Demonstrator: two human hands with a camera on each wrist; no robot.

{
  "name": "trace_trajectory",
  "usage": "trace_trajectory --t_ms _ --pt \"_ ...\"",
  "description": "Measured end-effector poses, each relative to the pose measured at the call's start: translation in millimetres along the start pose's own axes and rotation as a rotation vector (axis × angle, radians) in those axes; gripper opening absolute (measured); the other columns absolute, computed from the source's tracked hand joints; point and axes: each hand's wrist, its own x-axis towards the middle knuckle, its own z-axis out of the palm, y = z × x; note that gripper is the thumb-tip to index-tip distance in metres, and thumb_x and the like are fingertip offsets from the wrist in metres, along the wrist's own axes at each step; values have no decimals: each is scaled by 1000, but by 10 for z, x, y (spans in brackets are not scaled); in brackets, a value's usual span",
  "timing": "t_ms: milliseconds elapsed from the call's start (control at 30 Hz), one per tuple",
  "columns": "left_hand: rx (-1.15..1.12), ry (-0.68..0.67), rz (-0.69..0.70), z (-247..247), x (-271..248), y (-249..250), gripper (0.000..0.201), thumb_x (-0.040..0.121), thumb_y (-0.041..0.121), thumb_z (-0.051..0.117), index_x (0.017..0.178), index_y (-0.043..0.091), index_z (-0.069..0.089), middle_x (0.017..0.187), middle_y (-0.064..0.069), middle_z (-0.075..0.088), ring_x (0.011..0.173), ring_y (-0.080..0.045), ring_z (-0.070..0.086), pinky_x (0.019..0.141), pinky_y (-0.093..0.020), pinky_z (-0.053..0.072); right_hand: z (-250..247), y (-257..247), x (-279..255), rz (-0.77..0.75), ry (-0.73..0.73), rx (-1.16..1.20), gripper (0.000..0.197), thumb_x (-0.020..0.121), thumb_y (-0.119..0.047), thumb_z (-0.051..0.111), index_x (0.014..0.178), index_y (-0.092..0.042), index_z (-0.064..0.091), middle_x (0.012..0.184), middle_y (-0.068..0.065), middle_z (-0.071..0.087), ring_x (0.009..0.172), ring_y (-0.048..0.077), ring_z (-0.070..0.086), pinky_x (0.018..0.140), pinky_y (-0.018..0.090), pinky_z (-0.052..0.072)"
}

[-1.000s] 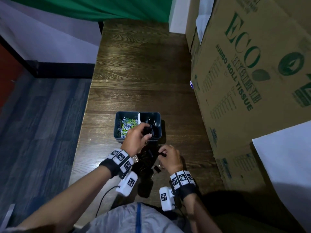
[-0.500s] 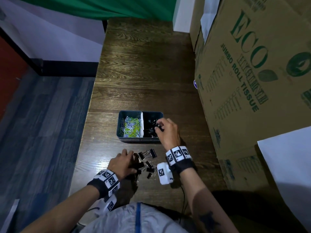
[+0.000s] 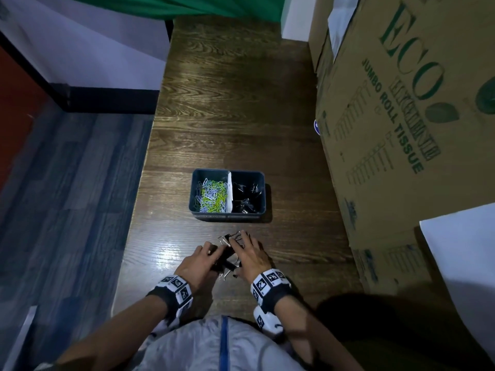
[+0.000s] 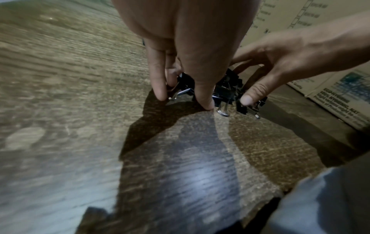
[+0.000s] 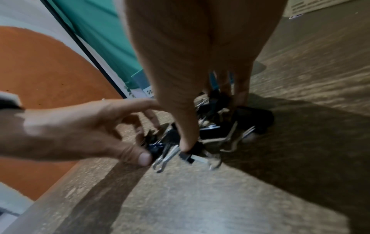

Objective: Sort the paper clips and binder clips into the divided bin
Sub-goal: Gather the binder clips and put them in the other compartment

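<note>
- Both your hands are down on the small pile of binder clips (image 3: 227, 253) left on the wooden table (image 3: 235, 108), just in front of the divided bin (image 3: 229, 216); the step in hand looks like gathering that pile.
- Your left hand (image 3: 197, 265) has its fingers straight and pointing down, tips on the table at the pile's left edge. It is cupping and pushing the clips, not curling round any one of them.
- Your right hand (image 3: 250, 254) is spread over the pile's right side, fingers reaching down among the clips. Whether it has one pinched, you cannot tell from these views: the wrist pictures are blurred.
- To do it well, draw the two hands together so the clips bunch up, and take a firm hold on the black bodies, not the wire handles, which swing and slip.
- Lift only what you can hold securely; the handles look tangled, so a loose clip may trail and drop.
- Carry them to the right-hand compartment and keep clear of the white divider (image 3: 229, 192).
- The bin's left compartment holds the paper clips (image 3: 211, 195), a heap of green, white and bluish ones.
- The right compartment holds black binder clips already sorted, lying loose against its walls.
- No paper clips show on the table, so the job seems nearly done.
- Cardboard boxes (image 3: 407, 108) stand close on your right.
</note>
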Motion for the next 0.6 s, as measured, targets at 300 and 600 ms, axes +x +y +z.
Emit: trace_trajectory --t_ms 300,600 --pt "19 56 3 -137 0 123 32 92 39 50 117 19 50 113 -4 52 89 -30 63 69 -39 48 -84 51 -28 130 136 176 50 88 -9 68 132 -20 46 134 10 47 115 34 55 93 44 49" --pt "-85 106 -26 -162 -72 -7 26 89 32 56 110 17 54 107 -3 52 88 -28 60 71 -38 48 22 160 -181 226 291 199 44 86 -22 70 125 -22 51 126 4 56 115 28 55 89 40 51"
